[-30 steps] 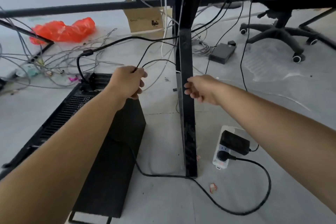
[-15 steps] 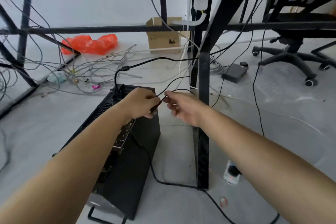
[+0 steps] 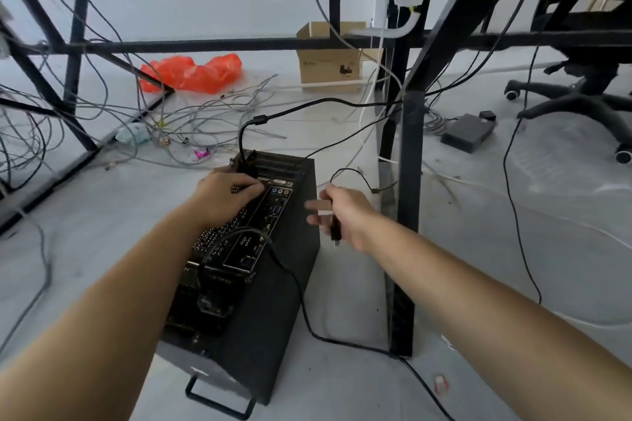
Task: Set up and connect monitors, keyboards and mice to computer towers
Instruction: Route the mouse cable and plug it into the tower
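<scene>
A black computer tower (image 3: 273, 301) lies on the floor with its rear panel of ports (image 3: 275, 212) facing up. My left hand (image 3: 227, 196) rests on that panel, fingertips beside the upper ports. To the tower's right, my right hand (image 3: 345, 219) grips a thin black cable (image 3: 347, 170) just behind its USB plug (image 3: 336, 233), which points down, clear of the tower. A thick black video cable (image 3: 307, 104) is plugged in at the tower's far end. A black power cord (image 3: 297, 287) runs from the rear panel down to the floor.
A black desk leg (image 3: 407, 215) stands right of the tower, with frame bars overhead. Loose grey wires (image 3: 205, 120), an orange bag (image 3: 195, 72) and a cardboard box (image 3: 328, 68) lie beyond. An office chair (image 3: 581, 92) and a grey adapter box (image 3: 466, 131) sit at the right.
The thin cable passed from my left hand to my right. My left hand moved onto the tower's rear panel, and my right hand drew the plug end out to the right.
</scene>
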`<state>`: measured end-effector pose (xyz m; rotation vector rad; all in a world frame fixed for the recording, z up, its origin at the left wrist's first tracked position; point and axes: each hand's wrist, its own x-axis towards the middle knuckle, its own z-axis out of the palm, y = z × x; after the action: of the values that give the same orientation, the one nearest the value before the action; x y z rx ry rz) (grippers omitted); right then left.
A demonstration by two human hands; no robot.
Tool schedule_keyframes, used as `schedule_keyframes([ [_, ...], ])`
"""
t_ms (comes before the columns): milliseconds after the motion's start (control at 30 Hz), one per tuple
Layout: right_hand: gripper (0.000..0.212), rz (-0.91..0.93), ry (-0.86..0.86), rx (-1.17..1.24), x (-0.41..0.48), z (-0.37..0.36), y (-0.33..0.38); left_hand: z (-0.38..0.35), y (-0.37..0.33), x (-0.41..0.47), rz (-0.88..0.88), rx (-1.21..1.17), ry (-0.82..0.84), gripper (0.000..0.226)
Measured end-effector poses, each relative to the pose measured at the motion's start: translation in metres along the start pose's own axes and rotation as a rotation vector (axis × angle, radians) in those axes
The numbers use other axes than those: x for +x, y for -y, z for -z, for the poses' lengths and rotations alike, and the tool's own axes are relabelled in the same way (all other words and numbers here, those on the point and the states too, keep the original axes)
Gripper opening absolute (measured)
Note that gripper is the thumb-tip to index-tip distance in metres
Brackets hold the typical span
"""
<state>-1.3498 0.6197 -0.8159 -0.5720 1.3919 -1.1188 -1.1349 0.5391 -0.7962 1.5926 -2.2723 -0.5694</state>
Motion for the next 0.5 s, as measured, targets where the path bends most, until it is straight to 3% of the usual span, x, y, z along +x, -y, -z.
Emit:
schedule_keyframes([
  [267, 0.028, 0.060, 0.040, -0.097, 0.001, -0.018, -0.012, -0.020, 0.010, 0.003, 0.090, -0.050, -0.152, 0.053],
  [400, 0.028, 0.095, 0.015, -0.147, 0.011, -0.015, -0.006, -0.023, -0.002, 0.005, 0.166, -0.042, -0.162, 0.046],
  [500, 0.028, 0.107, 0.003, -0.130, 0.020, -0.009, 0.003, -0.028, -0.011, 0.005, 0.206, -0.036, -0.130, 0.021],
])
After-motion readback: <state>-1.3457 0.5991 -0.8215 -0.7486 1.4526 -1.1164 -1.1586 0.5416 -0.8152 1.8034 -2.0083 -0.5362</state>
